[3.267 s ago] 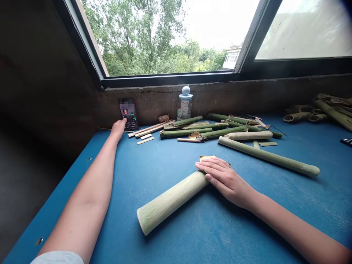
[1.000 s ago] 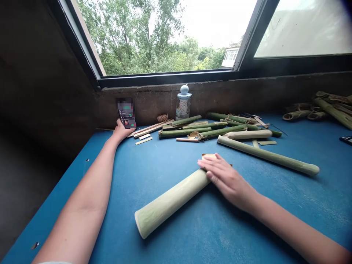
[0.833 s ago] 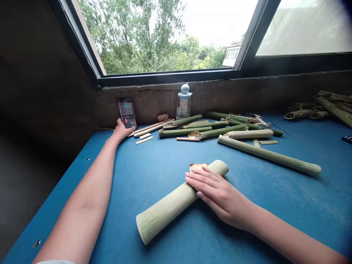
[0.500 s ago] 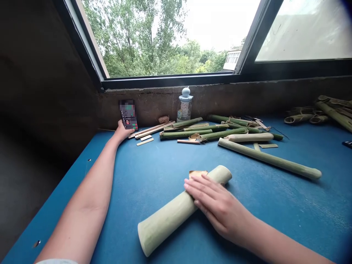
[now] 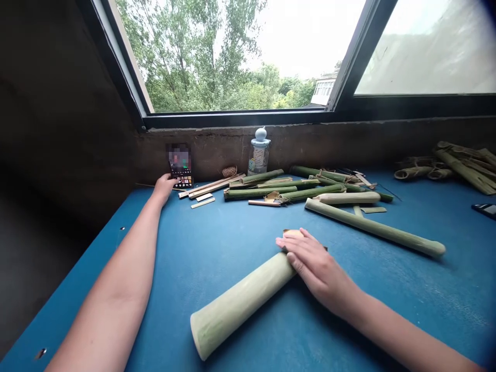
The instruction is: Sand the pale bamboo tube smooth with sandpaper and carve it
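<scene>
A thick pale-green bamboo tube (image 5: 240,302) lies slantwise on the blue table, its near end toward the lower left. My right hand (image 5: 310,258) is wrapped over the tube's far end and hides it. Under those fingers is a folded piece of sandpaper (image 5: 293,233), with its tan back and a dark edge showing. At the back left, my left hand (image 5: 163,187) reaches to a phone (image 5: 180,164) propped upright against the wall. One finger touches the lower part of the lit screen, and the thumb stands apart from it.
Behind the tube lie cut green bamboo pieces (image 5: 263,192), thin strips (image 5: 203,202) and a long peeled bamboo stick (image 5: 375,227). A lidded jar (image 5: 258,155) stands by the wall. More bamboo (image 5: 465,168) and a dark device (image 5: 484,210) are at right.
My right hand has slid up the tube toward its far end with the sandpaper, now covering that end. My left hand has shifted slightly left at the phone, whose screen display has changed.
</scene>
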The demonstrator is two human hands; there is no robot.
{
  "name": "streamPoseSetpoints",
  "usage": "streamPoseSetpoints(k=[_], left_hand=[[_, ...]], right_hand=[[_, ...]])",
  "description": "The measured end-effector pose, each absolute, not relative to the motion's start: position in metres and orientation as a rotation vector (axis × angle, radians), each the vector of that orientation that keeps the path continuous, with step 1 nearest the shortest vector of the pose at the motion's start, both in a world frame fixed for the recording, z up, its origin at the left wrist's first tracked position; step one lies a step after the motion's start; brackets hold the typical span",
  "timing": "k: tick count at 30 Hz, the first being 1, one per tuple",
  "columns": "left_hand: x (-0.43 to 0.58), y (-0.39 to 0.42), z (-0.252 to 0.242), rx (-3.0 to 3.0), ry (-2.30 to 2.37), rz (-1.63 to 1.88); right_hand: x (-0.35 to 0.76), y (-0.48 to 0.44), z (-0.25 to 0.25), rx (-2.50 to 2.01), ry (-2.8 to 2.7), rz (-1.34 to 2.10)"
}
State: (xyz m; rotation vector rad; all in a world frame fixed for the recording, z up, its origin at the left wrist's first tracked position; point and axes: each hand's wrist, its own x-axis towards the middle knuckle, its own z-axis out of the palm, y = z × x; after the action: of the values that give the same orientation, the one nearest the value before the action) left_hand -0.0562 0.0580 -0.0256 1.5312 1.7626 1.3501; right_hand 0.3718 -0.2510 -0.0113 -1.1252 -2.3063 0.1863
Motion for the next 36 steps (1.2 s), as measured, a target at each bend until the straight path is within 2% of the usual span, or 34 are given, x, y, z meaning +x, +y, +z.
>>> streamPoseSetpoints(k=[5, 12, 19, 26, 32, 36], left_hand=[[-0.055, 0.052, -0.021, 1.319, 1.723, 1.449], [-0.057, 0.051, -0.023, 1.347, 1.755, 1.456], [-0.062, 0.061, -0.033, 1.520, 1.813, 1.396], [-0.057, 0.057, -0.030, 1.629, 1.831, 1.320], [-0.054, 0.048, -0.025, 1.653, 1.875, 1.313], [-0.055, 0.049, -0.026, 1.646, 1.840, 1.322]], right_hand=[[0.364, -0.257, -0.004, -0.791, -2.584, 0.322], [0.390, -0.231, -0.014, -1.140, -2.308, 0.283], [0.363, -0.259, -0.006, -0.795, -2.547, 0.300], [0.363, -0.238, -0.015, -1.204, -2.200, 0.186], [0.341, -0.265, -0.011, -0.764, -2.490, 0.288], [0.374, -0.234, -0.013, -1.142, -2.226, 0.184]])
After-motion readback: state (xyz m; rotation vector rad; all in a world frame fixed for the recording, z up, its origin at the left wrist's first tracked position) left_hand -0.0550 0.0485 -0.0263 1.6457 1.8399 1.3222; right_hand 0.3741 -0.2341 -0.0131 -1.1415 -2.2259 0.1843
